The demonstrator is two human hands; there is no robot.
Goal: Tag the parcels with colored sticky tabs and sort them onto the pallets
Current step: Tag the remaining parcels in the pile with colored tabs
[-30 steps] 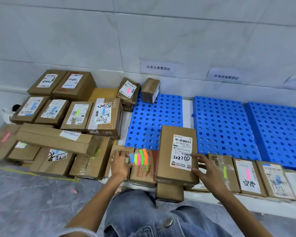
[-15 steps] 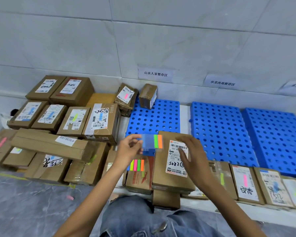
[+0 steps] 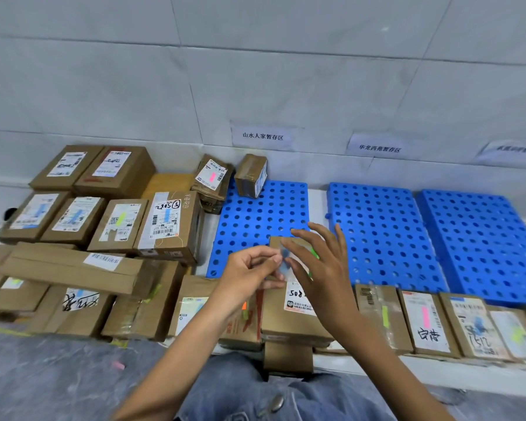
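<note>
The left hand has lifted the sheet of tabs from the boxes, and its grip now pinches it above the parcel marked 508. The right hand has left the parcel's side and meets the sheet with fingers spread. Blur hides whether it pinches a tab. Tagging probably starts now, and the blue pallets wait behind.

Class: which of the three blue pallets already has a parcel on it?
The leftmost pallet: only it carries a parcel, a small brown box at its far edge.
</note>
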